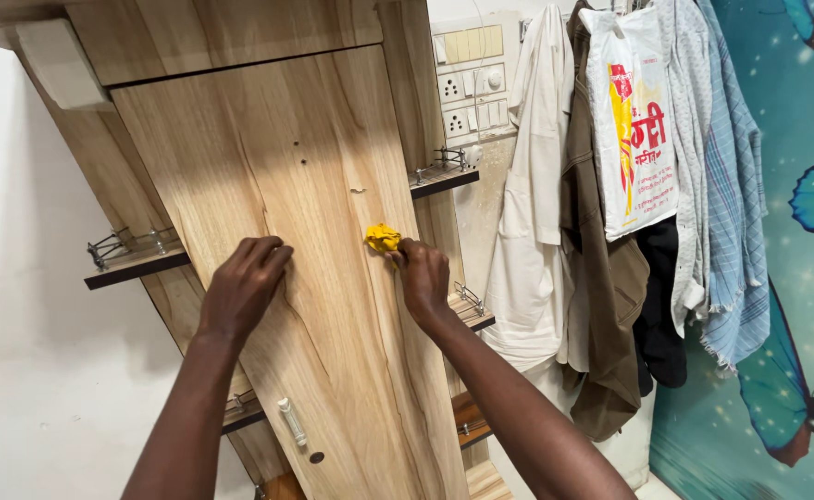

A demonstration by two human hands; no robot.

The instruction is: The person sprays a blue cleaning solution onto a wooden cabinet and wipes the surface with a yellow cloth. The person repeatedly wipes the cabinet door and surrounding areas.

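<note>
Item: crumpled yellow cloth [382, 238], a small wad pressed against the wooden cabinet door [305, 268], right of the door's middle.
Right hand [422, 278]: fingers closed around the lower edge of the yellow cloth, pinching it against the wood.
Left hand [243, 287]: fingers curled together, knuckles resting on the door panel to the left; nothing seen in its grasp.
Handling, cloth: judged light, soft and limp; it bunches and gives under pressure, not fragile, unlikely to slip on the matt grain. Best taken in a gathered pinch, as it is held now.
Handling, door: stiff laminate with a pale wood grain, smooth; two small dark holes above the cloth.
Door fitting: white handle [291, 421] at the near lower part of the panel, a dark round keyhole just below it.
Side shelves: small ledges with metal rails, left [134, 255] and right [444, 171].
Far right: hanging clothes [601, 241] and a white printed bag [633, 120]; switch panel [472, 79] on the wall.
</note>
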